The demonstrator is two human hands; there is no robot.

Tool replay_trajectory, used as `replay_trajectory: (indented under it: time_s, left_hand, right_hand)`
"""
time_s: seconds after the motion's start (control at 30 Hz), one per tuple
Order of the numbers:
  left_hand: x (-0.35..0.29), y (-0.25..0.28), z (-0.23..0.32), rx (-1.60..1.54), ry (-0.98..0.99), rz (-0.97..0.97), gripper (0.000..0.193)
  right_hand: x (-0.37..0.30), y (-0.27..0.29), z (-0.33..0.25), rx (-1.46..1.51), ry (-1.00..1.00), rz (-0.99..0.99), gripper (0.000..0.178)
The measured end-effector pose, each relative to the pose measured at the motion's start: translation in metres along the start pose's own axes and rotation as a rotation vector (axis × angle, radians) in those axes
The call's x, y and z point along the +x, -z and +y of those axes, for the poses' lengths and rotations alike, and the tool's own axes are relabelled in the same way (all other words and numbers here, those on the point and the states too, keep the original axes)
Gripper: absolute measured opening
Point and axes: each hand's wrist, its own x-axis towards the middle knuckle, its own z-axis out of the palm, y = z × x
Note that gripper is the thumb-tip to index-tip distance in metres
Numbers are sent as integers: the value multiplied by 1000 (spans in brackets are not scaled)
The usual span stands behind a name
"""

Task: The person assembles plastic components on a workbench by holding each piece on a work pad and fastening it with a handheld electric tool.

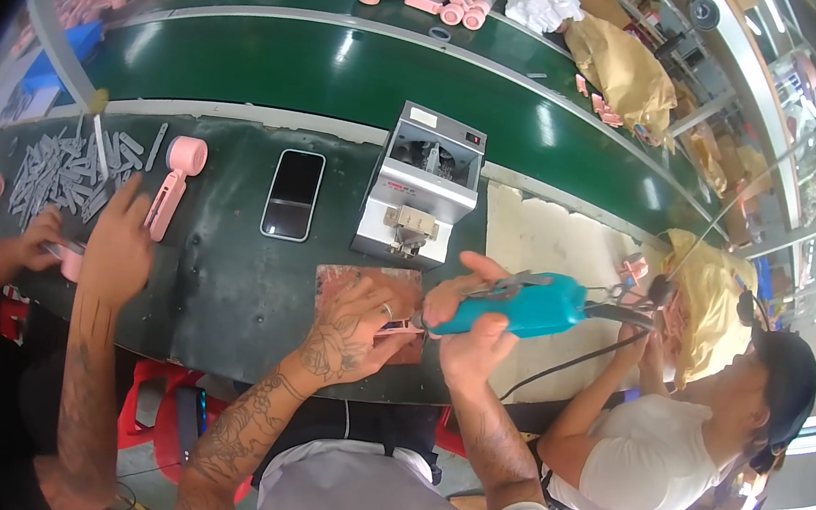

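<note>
My right hand (470, 353) is wrapped round a teal electric screwdriver (535, 305), held nearly level with its tip toward the left. A black cable runs from its right end. My left hand (351, 327), with a ring on one finger, is closed on a small pink plastic part (401, 332) at the screwdriver's tip. Part of that piece is hidden by the fingers. Both hands are over a worn reddish pad (333, 281) at the near table edge. Just beyond stands a grey-and-white screw feeder (423, 191).
A phone (293, 195) lies left of the feeder. At left, a co-worker's hands (118, 242) work beside a pink handheld fan (174, 186) and grey strips (65, 171). Another person (662, 455) sits at right by a brown bag (700, 298). Beyond runs a green conveyor (279, 59).
</note>
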Motion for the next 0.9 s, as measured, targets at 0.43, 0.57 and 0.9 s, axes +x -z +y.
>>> replay_trajectory:
  time_s: [0.43, 0.57, 0.9]
  left_hand:
    - [3, 3, -12, 126, -81, -13, 41]
    - [2, -2, -13, 139, -1, -46, 43]
    - [2, -3, -14, 195, 84, -69, 49]
  right_hand:
    - [71, -24, 39, 13, 113, -79, 47]
    - [73, -21, 59, -44, 121, -114, 52]
    - [49, -4, 21, -109, 0, -26, 60]
